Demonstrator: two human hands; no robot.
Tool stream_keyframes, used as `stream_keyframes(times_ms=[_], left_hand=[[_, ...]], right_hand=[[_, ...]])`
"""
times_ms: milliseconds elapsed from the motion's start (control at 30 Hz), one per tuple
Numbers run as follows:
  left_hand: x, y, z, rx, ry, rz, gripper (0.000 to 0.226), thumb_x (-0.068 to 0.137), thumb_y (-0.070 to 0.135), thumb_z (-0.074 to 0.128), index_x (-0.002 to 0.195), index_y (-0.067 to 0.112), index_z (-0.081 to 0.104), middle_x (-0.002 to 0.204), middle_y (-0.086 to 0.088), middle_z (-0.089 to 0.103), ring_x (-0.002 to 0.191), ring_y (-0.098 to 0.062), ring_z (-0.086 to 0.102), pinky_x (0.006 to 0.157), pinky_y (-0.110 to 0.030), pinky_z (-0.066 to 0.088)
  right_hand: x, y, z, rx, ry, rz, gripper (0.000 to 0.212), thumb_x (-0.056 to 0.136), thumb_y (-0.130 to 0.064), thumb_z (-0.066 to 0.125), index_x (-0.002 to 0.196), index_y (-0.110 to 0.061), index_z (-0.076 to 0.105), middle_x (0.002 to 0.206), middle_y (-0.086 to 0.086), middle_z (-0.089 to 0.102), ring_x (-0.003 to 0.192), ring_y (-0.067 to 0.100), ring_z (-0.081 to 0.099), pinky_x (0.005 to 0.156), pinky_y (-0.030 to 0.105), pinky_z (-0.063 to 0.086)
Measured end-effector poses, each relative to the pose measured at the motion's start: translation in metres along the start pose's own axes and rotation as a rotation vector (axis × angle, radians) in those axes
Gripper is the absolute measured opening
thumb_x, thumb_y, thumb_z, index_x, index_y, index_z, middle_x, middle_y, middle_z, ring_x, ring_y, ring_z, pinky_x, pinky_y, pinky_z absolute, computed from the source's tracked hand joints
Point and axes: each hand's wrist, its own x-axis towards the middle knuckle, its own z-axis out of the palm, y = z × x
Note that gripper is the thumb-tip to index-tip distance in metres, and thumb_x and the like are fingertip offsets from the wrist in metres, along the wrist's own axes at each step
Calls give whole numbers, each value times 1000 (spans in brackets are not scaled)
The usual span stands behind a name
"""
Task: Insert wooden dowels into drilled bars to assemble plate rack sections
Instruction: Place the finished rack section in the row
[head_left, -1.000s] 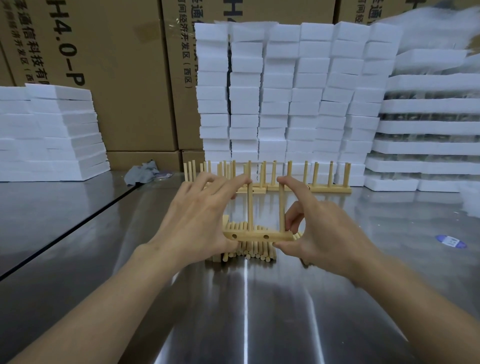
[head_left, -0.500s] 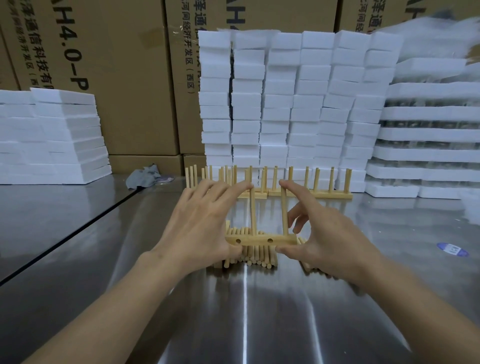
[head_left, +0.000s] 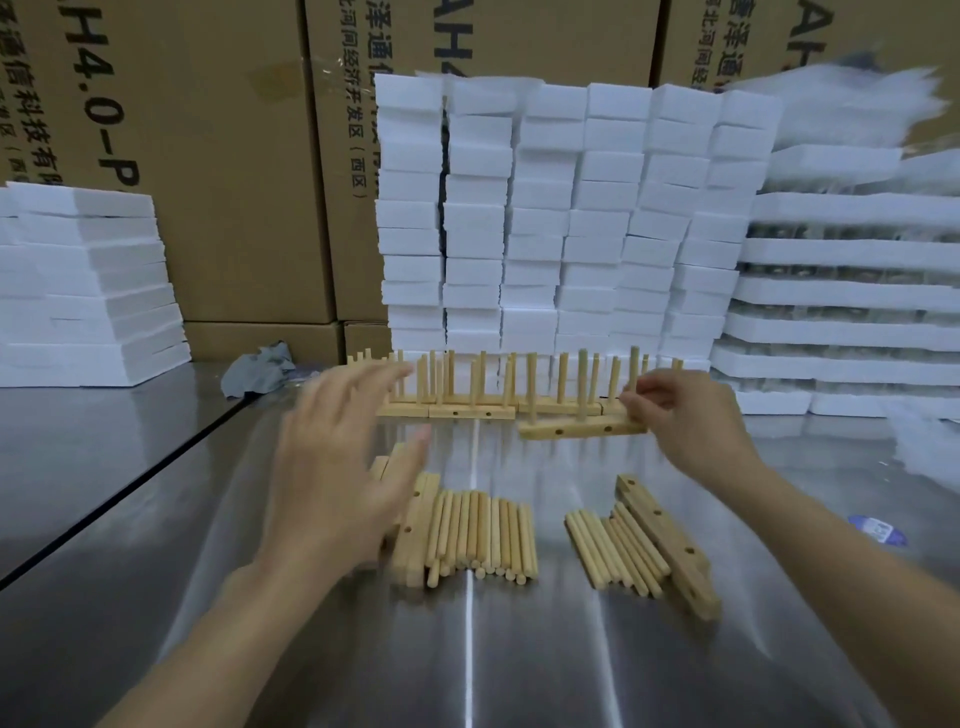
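Note:
My right hand (head_left: 685, 415) grips the right end of a drilled bar (head_left: 576, 429) with two dowels standing in it, held just in front of a row of finished rack sections (head_left: 457, 400) at the back of the table. My left hand (head_left: 343, 467) is blurred, fingers spread and holding nothing, above the left pile. Under it lie bare drilled bars (head_left: 413, 525) next to a bundle of loose dowels (head_left: 483, 535). To the right lie a second bunch of dowels (head_left: 613, 551) and more drilled bars (head_left: 670, 545).
The steel table (head_left: 467, 649) has a dark seam running diagonally on its left. White foam blocks (head_left: 561, 218) are stacked behind the racks, foam sheets (head_left: 83, 280) at left and foam trays (head_left: 841, 291) at right. A grey rag (head_left: 257, 369) and cardboard boxes (head_left: 208, 156) stand behind.
Both hands held the bar with two dowels over the piles; now my right hand alone has carried it back and to the right, towards the finished row. My left hand has let go.

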Motion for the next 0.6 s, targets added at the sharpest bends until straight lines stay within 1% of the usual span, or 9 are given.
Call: stream_keyframes(times_ms=[67, 133, 200, 267, 300, 367, 467, 533, 600], left_hand=[[4, -22, -1, -62, 120, -167, 30, 101, 47, 54, 126, 35, 65, 122, 19, 57, 120, -5, 46, 97, -33, 39], [4, -46, 0, -146, 153, -368, 11, 106, 38, 57, 108, 34, 67, 105, 20, 59, 108, -12, 54, 89, -38, 45], [-4, -67, 6, -148, 133, -531, 13, 107, 30, 59, 97, 33, 66, 96, 16, 61, 94, -19, 59, 79, -47, 50], [-13, -85, 14, -86, 78, -620, 19, 107, 27, 60, 88, 32, 65, 87, 10, 65, 83, -21, 60, 70, -44, 50], [-16, -90, 18, -62, 49, -653, 21, 106, 27, 61, 86, 33, 65, 83, 8, 65, 80, -19, 60, 67, -41, 49], [-18, -96, 26, -5, -4, -679, 19, 104, 30, 62, 87, 33, 67, 78, 8, 65, 75, -16, 60, 64, -38, 50], [-17, -98, 33, 98, -73, -642, 16, 102, 35, 63, 87, 32, 66, 73, 11, 65, 71, -16, 61, 64, -40, 56], [-17, -99, 34, 113, -81, -632, 17, 102, 37, 63, 85, 35, 66, 72, 13, 65, 71, -15, 61, 62, -39, 54], [-17, -102, 33, 94, -71, -648, 17, 101, 36, 64, 84, 35, 68, 69, 11, 64, 69, -16, 60, 61, -39, 52]], right_hand=[[30, 29, 3, -64, 3, 99, 8, 97, -30, 72, 89, -29, 75, 85, -10, 72, 87, 13, 66, 74, 31, 46], [51, 56, 13, -105, -4, 172, 10, 97, -28, 70, 88, -26, 75, 86, -2, 74, 88, 21, 66, 73, 33, 45], [67, 78, 26, -140, -18, 224, 10, 98, -26, 70, 92, -21, 77, 83, 2, 73, 87, 25, 66, 73, 35, 49], [79, 93, 41, -150, -36, 278, 12, 98, -23, 70, 94, -16, 79, 82, 4, 73, 86, 27, 67, 76, 38, 55], [83, 98, 50, -150, -45, 288, 13, 98, -23, 70, 92, -15, 79, 83, 5, 73, 86, 28, 67, 76, 38, 54], [93, 104, 69, -150, -54, 275, 15, 98, -22, 70, 89, -13, 79, 85, 7, 73, 85, 28, 66, 73, 34, 47], [105, 104, 97, -155, -68, 240, 17, 98, -22, 70, 86, -12, 76, 86, 8, 71, 86, 29, 64, 73, 31, 43], [111, 102, 110, -146, -68, 223, 15, 99, -23, 70, 94, -11, 79, 91, 9, 74, 87, 26, 63, 76, 32, 45], [116, 101, 119, -140, -63, 209, 18, 99, -23, 70, 103, -9, 79, 98, 11, 76, 93, 29, 67, 83, 37, 53]])
